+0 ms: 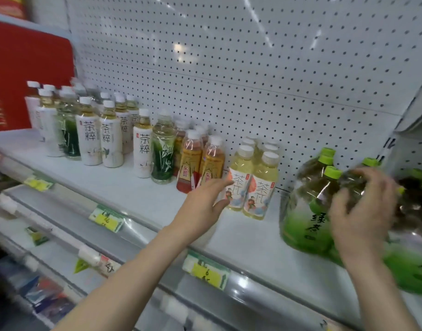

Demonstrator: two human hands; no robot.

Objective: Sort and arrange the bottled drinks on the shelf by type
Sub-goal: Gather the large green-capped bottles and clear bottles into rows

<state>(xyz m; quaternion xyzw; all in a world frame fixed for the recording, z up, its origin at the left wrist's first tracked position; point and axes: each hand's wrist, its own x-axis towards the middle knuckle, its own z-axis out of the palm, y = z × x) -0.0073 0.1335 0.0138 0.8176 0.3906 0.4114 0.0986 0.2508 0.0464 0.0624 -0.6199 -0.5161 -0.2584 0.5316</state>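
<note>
**Sorting partway done — left end is mixed**

The person is standing at the shelf (138,197) with both hands working apart from each other. The left hand (203,209) is reaching in with its fingers extended and thumb spread, meeting the label of the front-left bottle among the pale yellow bottles (260,187); no closed grip is showing there. The right hand (362,216) is curling its fingers over the shoulder of one big green-tea bottle (352,185) at the right end, though blur is hiding how firm that hold is.

Judging by how things are standing, the middle and right of the row are looking sorted: the orange-label bottles (191,163) are sitting together, the pale yellow ones are forming a tidy block just beside them, and the other large green-tea bottles (300,225) are clustering to the right, leaning rather than upright. The left end is looking unfinished — green bamboo-print bottles (162,156) are standing among the white-label tea bottles (89,139), with at least one more green one further left in that group. Those two types are probably waiting to be separated, and the big bottles to be stood straight. Yellow price tags (206,268) are lining the shelf edge below the white pegboard (253,80).
</note>
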